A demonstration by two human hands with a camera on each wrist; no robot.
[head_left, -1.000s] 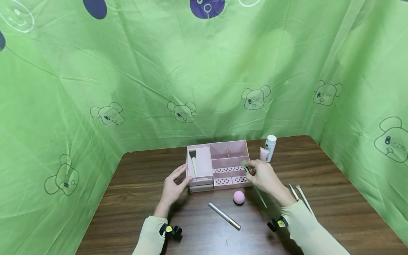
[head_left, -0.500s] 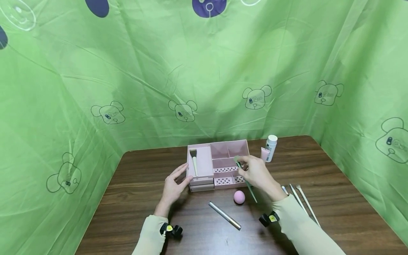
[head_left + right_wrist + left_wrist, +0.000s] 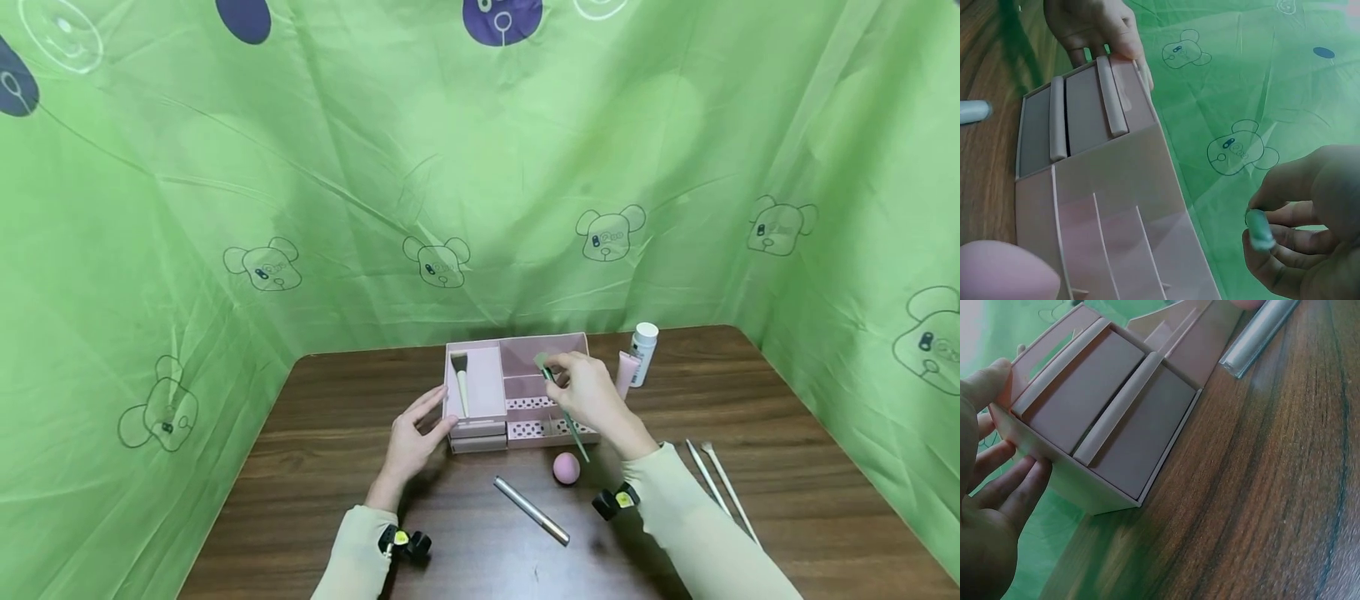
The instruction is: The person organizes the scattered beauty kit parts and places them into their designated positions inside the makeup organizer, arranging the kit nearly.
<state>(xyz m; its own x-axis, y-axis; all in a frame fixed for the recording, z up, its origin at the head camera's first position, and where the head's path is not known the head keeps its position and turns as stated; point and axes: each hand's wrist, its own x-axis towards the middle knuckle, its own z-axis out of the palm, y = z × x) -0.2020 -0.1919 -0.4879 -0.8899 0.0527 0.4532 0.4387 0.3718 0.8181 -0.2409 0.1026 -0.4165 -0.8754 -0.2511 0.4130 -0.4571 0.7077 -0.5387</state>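
My right hand (image 3: 588, 387) pinches a slim makeup brush with a green handle (image 3: 573, 433), holding it tilted above the pink makeup organizer (image 3: 478, 379). In the right wrist view a green end of the makeup brush (image 3: 1260, 231) pokes out between thumb and fingers. At the organizer's left front corner, my left hand (image 3: 411, 437) holds on, thumb at the upper front edge and fingers along the outer side wall. Two drawers show below the top tray in the left wrist view. Another makeup brush (image 3: 461, 387) with dark bristles lies in that tray.
In front of the organizer are a pink ball-shaped sponge (image 3: 566, 468) and a silver tube (image 3: 531, 511). A white bottle (image 3: 642, 354) and a pink squeeze tube (image 3: 626, 375) stand behind my right hand. Two slim white sticks (image 3: 727, 487) lie at the right.
My right hand has moved left and farther back with the green makeup brush, from the organizer's right edge to over its compartments. The left hand has stayed at the corner.
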